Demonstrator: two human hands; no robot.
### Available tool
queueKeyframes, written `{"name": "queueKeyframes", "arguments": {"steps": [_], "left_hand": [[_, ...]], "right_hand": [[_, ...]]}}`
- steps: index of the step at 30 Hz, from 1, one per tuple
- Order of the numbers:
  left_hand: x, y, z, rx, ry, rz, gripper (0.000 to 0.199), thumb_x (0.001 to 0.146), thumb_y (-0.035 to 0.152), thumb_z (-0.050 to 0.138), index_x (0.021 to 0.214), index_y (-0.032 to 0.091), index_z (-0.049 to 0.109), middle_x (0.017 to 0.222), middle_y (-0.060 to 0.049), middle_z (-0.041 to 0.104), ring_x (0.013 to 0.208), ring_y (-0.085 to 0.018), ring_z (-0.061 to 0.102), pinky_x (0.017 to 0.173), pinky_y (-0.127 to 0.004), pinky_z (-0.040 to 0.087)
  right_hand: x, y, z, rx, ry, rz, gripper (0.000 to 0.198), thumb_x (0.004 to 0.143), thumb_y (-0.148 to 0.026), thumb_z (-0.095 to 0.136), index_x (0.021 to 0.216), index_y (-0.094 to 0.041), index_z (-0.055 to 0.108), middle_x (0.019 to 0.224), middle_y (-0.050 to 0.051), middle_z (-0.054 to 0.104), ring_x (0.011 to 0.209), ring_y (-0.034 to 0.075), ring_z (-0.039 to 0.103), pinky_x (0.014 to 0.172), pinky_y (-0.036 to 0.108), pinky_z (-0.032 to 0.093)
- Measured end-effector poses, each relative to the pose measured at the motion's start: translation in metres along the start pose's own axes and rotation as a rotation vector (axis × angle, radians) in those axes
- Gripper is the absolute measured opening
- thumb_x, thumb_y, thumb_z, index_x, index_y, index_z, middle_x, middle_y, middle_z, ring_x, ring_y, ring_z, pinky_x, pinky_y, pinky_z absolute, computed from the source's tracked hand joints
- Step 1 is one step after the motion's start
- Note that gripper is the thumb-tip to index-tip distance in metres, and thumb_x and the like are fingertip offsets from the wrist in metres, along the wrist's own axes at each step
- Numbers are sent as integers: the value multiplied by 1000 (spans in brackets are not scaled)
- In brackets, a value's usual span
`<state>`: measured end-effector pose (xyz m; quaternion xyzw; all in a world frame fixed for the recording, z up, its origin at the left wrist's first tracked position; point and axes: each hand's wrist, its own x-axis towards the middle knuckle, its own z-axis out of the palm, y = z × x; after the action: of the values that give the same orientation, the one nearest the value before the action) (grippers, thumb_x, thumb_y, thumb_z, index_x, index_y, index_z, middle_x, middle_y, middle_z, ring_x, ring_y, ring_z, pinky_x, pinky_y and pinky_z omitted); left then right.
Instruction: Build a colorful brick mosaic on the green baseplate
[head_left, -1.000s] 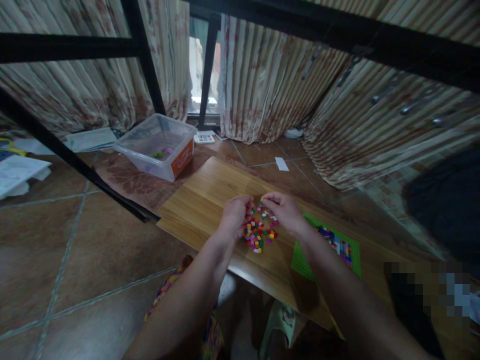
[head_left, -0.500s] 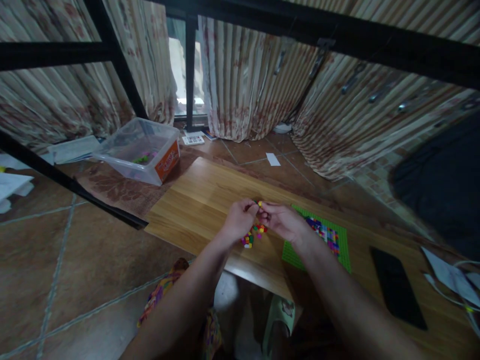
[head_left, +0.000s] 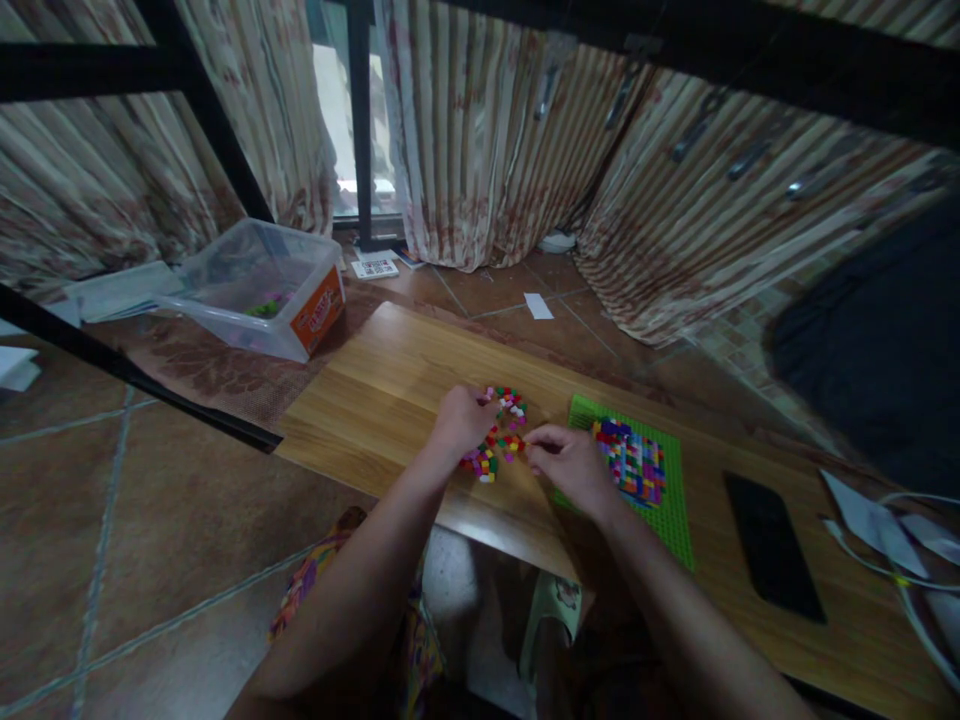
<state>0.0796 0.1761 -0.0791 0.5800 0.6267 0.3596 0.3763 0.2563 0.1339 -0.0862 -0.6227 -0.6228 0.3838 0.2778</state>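
Small coloured toy bricks (head_left: 512, 402) lie loosely on the wooden table, with more of them (head_left: 487, 465) nearer its front edge. My left hand (head_left: 461, 418) rests at their left side, fingertips curled together among the bricks; whatever they hold is hidden. On the other side, my right hand (head_left: 570, 465) has thumb and forefinger pinched at the edge of the loose bricks, and what is between them is too small to name. Beyond its wrist lies a green studded baseplate (head_left: 679, 535), partly behind my forearm. A patch of multicoloured bricks (head_left: 634, 462) is fixed on it.
A dark phone-like slab (head_left: 772, 545) lies right of the baseplate, near white papers (head_left: 870, 525) and a cable. On the floor at the left stands a clear plastic box (head_left: 225, 320) with an orange label. A black metal frame (head_left: 217, 130) crosses in front of patterned curtains.
My hands, close together at a small yellow piece before, have moved apart. The right has come down to the right edge of the loose bricks; more bricks show between them. The view has shifted slightly.
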Motion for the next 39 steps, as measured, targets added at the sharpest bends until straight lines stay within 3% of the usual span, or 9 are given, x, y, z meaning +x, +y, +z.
{"name": "queueKeyframes", "arguments": {"steps": [4,8,17,21,27,32,36,39], "left_hand": [[2,-5,-1,-71,-20,23,28,76,18,60,47,17,59,44,3,44,49,-11,40,52,-25,24],[4,-7,-5,-219,36,-28,19,73,22,64,56,16,68,50,1,54,52,-11,45,52,-24,28],[0,2,-14,-628,73,-217,19,71,20,68,53,15,63,46,2,50,45,-7,39,45,-20,27],[-6,6,-12,-886,22,-370,20,73,23,70,57,14,62,51,1,54,43,-5,39,42,-18,27],[-13,14,-1,-1191,-89,-586,25,89,26,53,70,12,61,63,-3,59,52,-8,53,52,-18,43],[-13,19,-2,-1418,-166,-564,22,90,21,51,71,14,59,66,-5,61,54,-10,55,55,-21,46],[-9,15,-16,-1451,-40,-571,23,89,18,50,67,13,56,63,-3,57,51,-5,51,50,-14,40],[-6,12,-30,-1452,108,-540,22,88,14,48,67,13,54,59,-1,54,46,-3,45,44,-12,34]], "right_hand": [[1,-8,5,-313,4,-133,20,78,-20,56,86,-21,75,80,2,75,69,17,67,68,27,48],[4,-17,8,-604,-34,-219,17,82,-17,57,85,-20,74,91,5,74,83,18,68,78,27,46],[7,-38,16,-970,-212,-192,19,89,-13,50,93,-13,69,100,14,70,85,22,67,74,29,45],[10,-42,9,-878,-202,-195,17,88,-14,52,86,-14,69,93,12,72,84,22,67,74,29,44],[18,-76,-4,-425,-84,-246,11,83,-21,60,78,-19,70,74,1,71,66,14,62,63,25,42],[22,-98,6,-173,-94,-308,21,77,-15,61,94,-20,70,87,2,74,76,14,66,70,25,49],[12,-76,10,-121,80,-271,19,86,-23,53,93,-20,70,86,4,73,75,16,66,72,28,51],[-1,-51,15,-258,-5,-266,17,86,-22,55,87,-21,71,88,3,71,81,17,65,78,29,49]]}}
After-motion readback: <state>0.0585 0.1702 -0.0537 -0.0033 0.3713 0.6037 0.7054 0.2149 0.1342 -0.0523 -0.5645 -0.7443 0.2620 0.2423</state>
